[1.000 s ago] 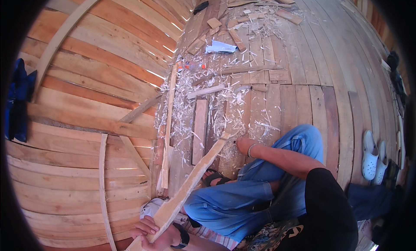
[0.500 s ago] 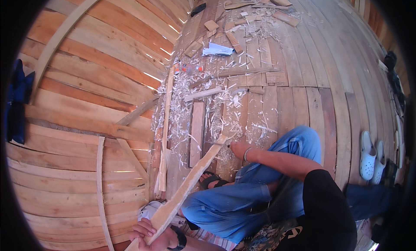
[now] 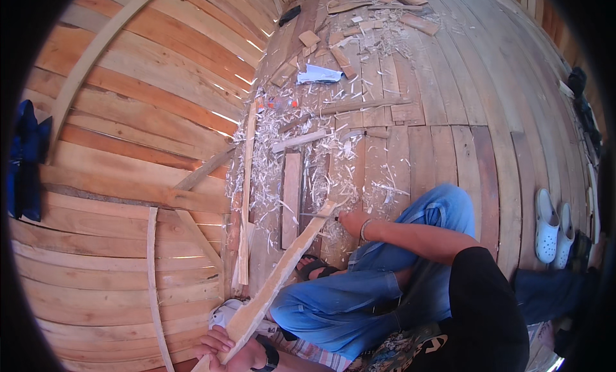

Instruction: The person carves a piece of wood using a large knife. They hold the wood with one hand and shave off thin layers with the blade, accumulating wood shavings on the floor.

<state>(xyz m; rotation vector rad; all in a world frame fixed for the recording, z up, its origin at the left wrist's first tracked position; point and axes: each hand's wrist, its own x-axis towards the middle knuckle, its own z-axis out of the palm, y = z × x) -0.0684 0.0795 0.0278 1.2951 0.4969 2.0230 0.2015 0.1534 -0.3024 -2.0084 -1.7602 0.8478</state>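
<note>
Wooden board (image 3: 282, 270), knife (image 3: 320, 216) across its far end

At seven o'clock the left hand (image 3: 221, 346) grips the board near its lower end. The right hand (image 3: 351, 223), just off centre toward four o'clock, is closed around the knife. The board slants from seven o'clock to the middle; shavings (image 3: 264, 155) litter the floor (image 3: 449, 83) toward eleven.

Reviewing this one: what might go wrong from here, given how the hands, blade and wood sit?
The thin grey metal blade in the right hand crosses the long pale wooden strip; a slip might cut the foot in the dark strappy sandal nearby.

The left hand grips the strip's near end, so the far end could wobble.
</note>
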